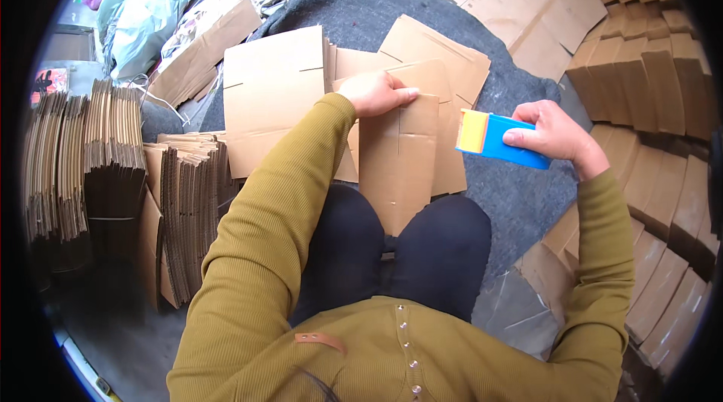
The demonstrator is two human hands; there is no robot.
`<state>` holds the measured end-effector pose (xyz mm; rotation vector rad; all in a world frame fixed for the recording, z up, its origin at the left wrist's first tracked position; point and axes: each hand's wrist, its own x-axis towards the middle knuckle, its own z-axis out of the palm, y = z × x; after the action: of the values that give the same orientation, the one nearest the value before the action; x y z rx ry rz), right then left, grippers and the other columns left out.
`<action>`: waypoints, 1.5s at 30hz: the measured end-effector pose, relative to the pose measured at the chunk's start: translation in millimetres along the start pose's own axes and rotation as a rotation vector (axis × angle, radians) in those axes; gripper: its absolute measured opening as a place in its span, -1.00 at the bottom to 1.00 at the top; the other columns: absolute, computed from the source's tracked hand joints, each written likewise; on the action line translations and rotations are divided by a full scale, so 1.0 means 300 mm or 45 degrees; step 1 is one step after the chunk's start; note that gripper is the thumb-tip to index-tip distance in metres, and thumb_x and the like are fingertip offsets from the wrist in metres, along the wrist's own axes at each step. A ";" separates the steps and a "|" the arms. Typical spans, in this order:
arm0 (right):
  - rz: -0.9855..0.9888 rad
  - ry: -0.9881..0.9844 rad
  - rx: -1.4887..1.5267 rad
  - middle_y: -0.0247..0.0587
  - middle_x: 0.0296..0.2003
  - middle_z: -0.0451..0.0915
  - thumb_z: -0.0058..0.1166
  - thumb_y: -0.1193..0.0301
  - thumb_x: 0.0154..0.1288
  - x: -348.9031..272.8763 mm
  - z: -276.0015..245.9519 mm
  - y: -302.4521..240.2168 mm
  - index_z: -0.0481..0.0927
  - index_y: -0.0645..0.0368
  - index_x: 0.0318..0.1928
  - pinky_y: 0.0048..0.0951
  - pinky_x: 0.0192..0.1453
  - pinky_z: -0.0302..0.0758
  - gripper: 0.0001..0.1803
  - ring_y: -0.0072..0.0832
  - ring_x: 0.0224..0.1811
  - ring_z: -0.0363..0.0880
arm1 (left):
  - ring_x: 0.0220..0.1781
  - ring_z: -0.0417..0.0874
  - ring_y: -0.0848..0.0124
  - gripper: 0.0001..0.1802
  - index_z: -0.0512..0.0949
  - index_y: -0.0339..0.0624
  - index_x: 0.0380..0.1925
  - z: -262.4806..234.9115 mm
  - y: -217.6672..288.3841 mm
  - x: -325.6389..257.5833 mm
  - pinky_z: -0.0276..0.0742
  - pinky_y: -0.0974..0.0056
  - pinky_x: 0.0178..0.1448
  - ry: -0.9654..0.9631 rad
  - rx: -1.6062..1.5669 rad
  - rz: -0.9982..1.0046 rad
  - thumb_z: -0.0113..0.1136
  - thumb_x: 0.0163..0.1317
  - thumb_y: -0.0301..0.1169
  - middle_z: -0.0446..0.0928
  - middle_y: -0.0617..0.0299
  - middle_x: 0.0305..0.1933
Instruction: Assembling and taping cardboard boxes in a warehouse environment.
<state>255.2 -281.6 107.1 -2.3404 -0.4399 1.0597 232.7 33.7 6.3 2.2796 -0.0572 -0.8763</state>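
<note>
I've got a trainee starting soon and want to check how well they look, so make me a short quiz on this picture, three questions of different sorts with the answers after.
1. Multiple choice: what does the right grip hold?
a) a red brush
b) a blue-and-yellow object
c) a white cup
2. True or false: the left grip touches a piece of cardboard.
3. Fill in the colour: the cloth spread beneath the cardboard in front of the person is dark ____.

Key:
1. b
2. True
3. grey
</note>
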 end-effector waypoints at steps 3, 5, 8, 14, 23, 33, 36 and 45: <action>0.065 0.006 0.057 -0.35 -0.56 0.56 0.38 0.07 0.07 -0.043 -0.043 0.072 0.64 0.26 -0.43 -0.50 -0.41 0.44 -0.56 -0.65 -0.48 0.48 | 0.02 0.70 0.20 -0.45 0.71 -0.05 -0.03 0.004 -0.004 -0.001 0.52 0.23 0.20 0.009 -0.037 -0.007 0.05 0.34 0.14 0.70 0.08 -0.03; 0.147 -0.021 0.053 -0.36 -0.55 0.56 0.39 0.08 0.06 -0.050 -0.060 0.122 0.64 0.25 -0.43 -0.50 -0.39 0.46 -0.56 -0.66 -0.48 0.49 | 0.02 0.70 0.20 -0.45 0.70 -0.05 -0.02 0.009 -0.009 0.003 0.52 0.23 0.21 0.019 -0.073 -0.010 0.04 0.35 0.13 0.70 0.08 -0.02; 0.200 0.006 -0.023 -0.25 -0.53 0.61 0.38 0.04 0.05 -0.009 -0.047 0.229 0.66 0.30 -0.40 -0.42 -0.34 0.52 -0.51 -0.56 -0.45 0.57 | 0.04 0.70 0.22 -0.47 0.70 0.01 0.01 0.019 0.008 0.010 0.52 0.24 0.21 0.052 -0.058 0.022 0.04 0.34 0.13 0.70 0.12 -0.01; 0.260 -0.074 -0.508 0.05 -0.22 0.71 0.26 -0.12 0.07 0.235 0.117 0.062 0.73 0.26 -0.19 -0.21 -0.05 0.58 -0.37 -0.14 -0.13 0.70 | -0.01 0.71 0.21 -0.40 0.70 0.06 0.00 0.054 0.012 -0.012 0.55 0.18 0.16 0.166 0.159 0.152 0.07 0.26 0.25 0.72 0.13 -0.14; 0.308 0.393 -0.639 -0.06 -0.30 0.73 0.18 0.08 0.19 0.382 0.471 0.021 0.71 0.14 -0.23 -0.19 -0.09 0.62 -0.62 -0.20 -0.15 0.73 | -0.15 0.69 0.16 -0.22 0.73 -0.10 -0.21 0.124 -0.003 0.001 0.60 0.11 -0.01 0.589 0.427 0.334 0.26 -0.06 0.41 0.68 0.10 -0.35; 0.236 0.354 -0.949 -0.25 -0.30 0.73 -0.10 0.37 0.41 0.437 0.611 0.075 0.17 -0.03 0.46 -0.26 -0.35 0.56 -0.38 -0.33 -0.34 0.73 | -0.19 0.68 0.14 -0.40 0.71 -0.10 -0.47 0.147 0.010 0.006 0.59 0.08 -0.09 0.764 0.467 0.295 0.19 0.13 0.26 0.66 0.13 -0.40; 0.186 0.256 -0.935 -0.23 -0.32 0.73 -0.06 0.35 0.38 0.472 0.674 0.151 0.30 0.12 0.36 -0.25 -0.34 0.56 -0.45 -0.30 -0.31 0.74 | -0.19 0.66 0.13 -0.51 0.72 -0.05 -0.43 0.164 -0.048 0.034 0.58 0.07 -0.08 0.801 0.492 0.291 0.14 0.26 0.14 0.67 0.15 -0.37; -0.121 0.766 0.953 -0.15 -0.18 0.72 0.32 0.35 0.23 -0.114 0.352 0.177 0.61 0.33 0.07 -0.50 -0.05 0.60 -0.56 -0.56 -0.17 0.67 | 0.25 0.41 0.15 -0.58 0.48 -0.09 0.17 0.212 0.039 -0.075 0.26 0.03 0.32 1.387 0.155 0.293 0.11 0.38 -0.18 0.47 0.08 0.16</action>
<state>156.4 -306.3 38.1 -1.7950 0.0779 0.3304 179.1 -6.4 -7.8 2.4955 0.1153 0.5500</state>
